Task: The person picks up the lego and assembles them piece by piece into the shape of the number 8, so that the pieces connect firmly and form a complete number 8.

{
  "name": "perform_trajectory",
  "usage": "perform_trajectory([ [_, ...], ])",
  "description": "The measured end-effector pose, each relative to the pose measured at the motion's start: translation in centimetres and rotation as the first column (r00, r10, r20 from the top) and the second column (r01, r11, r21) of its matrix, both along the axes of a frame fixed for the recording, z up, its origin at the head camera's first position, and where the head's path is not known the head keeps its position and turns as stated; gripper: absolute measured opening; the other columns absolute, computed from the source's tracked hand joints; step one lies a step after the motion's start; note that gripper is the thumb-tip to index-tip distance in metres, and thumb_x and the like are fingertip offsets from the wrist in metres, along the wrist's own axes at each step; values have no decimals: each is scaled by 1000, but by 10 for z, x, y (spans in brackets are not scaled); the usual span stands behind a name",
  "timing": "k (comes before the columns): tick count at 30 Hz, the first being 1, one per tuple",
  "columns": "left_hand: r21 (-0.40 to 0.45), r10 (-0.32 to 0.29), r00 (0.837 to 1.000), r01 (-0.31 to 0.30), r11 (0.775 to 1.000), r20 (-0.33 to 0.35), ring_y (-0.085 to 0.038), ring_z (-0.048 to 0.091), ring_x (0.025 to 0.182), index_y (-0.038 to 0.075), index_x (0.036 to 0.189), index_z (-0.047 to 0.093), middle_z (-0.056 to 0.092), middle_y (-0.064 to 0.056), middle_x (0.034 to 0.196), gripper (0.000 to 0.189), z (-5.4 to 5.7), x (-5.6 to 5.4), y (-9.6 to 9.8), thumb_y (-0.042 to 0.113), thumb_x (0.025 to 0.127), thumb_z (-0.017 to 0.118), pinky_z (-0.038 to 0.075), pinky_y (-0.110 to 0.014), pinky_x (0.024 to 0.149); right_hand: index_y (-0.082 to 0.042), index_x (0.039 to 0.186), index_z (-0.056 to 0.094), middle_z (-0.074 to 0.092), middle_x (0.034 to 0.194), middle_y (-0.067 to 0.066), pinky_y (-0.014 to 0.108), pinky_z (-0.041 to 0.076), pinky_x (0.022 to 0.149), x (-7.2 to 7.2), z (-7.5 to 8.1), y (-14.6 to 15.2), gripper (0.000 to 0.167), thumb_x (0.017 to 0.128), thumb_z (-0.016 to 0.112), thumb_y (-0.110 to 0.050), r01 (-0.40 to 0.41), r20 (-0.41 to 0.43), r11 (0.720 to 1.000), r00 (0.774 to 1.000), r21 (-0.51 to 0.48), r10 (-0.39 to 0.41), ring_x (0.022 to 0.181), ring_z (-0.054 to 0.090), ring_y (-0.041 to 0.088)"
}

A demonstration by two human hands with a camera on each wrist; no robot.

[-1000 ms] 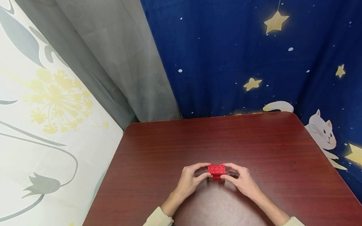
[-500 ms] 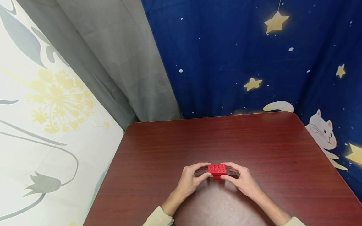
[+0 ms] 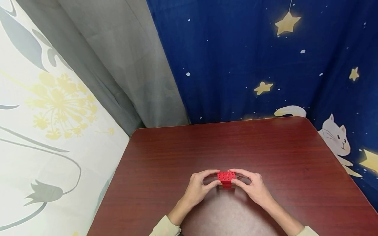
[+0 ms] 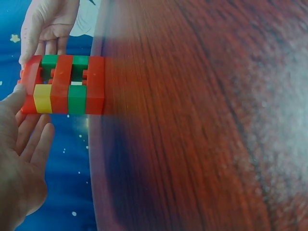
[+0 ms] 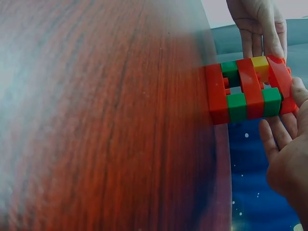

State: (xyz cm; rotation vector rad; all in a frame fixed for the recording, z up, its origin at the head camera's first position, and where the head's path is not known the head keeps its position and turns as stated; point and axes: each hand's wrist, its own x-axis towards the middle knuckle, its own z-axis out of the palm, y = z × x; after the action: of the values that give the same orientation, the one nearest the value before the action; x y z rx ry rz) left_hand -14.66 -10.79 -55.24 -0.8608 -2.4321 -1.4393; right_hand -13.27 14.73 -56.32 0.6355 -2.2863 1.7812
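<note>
A small tower of toy building bricks stands on the brown table (image 3: pixel 165 150). Long red bricks form its bottom, its middle layer (image 4: pixel 61 89) and its studded top brick (image 3: pixel 226 176). Between these sit short green bricks (image 5: pixel 237 107) and a yellow brick (image 4: pixel 43 98), with gaps in the middle of each layer. My left hand (image 3: pixel 197 186) pinches the left end of the top red brick between thumb and forefinger, above the yellow brick. On the right end, my right hand (image 3: pixel 254 187) does the same, above a green brick. The other fingers stretch out beyond the tower's far side.
Behind the table hangs a blue curtain (image 3: pixel 230 65) with stars and a cat, beside a grey curtain (image 3: pixel 124 65). A white patterned wall or cloth (image 3: pixel 59 157) runs along the left edge. Light sleeves (image 3: pixel 165 226) cover the forearms.
My right thumb and forefinger have shifted slightly up and inward at the top brick's right end. The left hand and the tower stay almost where they were.
</note>
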Motion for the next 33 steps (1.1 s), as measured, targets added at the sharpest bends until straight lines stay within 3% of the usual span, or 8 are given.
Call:
perform_trajectory([
  [7,-9,3,1000,-3,1000,27,-7,72,111,17,127,76,78,3,118,36,2,1,0,22,92,85,59,-26,91,-10,127,77,79,114,8,28,61,84,0,-1,0,37,91,83,-4,10,1,1000,1000,-3,-10,102,76,15],
  [15,-45,-4,999,3,999,-32,-12,72,114,10,133,72,76,-2,124,42,7,0,1,22,95,83,60,-34,93,-11,132,75,78,120,4,29,61,85,-1,3,1,38,94,81,-6,-7,-24,1000,1000,20,8,101,76,16],
  [20,-45,5,1000,-6,999,-15,-9,72,112,13,128,76,78,1,120,35,9,1,4,23,95,82,61,-33,91,-15,128,77,79,115,0,29,62,82,-1,4,1,35,94,82,-9,10,-30,999,1000,50,-9,98,76,14],
  [24,-7,-5,1000,5,1000,29,-9,72,112,13,127,76,78,-1,119,33,8,3,6,22,96,80,62,-37,90,-15,126,78,79,115,-2,36,63,82,-1,3,1,33,93,83,-10,24,-20,998,1000,60,-22,99,75,12],
  [27,13,-17,1000,17,1000,17,-11,72,112,11,127,75,77,-3,119,33,8,4,7,20,96,80,62,-40,87,-15,125,79,79,115,-4,40,63,84,0,3,0,33,93,84,-11,34,-16,997,999,64,-33,100,75,11],
  [33,4,-12,1000,13,1000,-9,-12,73,111,10,126,75,77,-3,119,33,10,5,7,19,95,81,63,-39,87,-14,126,78,79,118,-2,32,62,85,0,5,1,33,93,83,-12,24,3,998,1000,53,-24,103,75,11],
])
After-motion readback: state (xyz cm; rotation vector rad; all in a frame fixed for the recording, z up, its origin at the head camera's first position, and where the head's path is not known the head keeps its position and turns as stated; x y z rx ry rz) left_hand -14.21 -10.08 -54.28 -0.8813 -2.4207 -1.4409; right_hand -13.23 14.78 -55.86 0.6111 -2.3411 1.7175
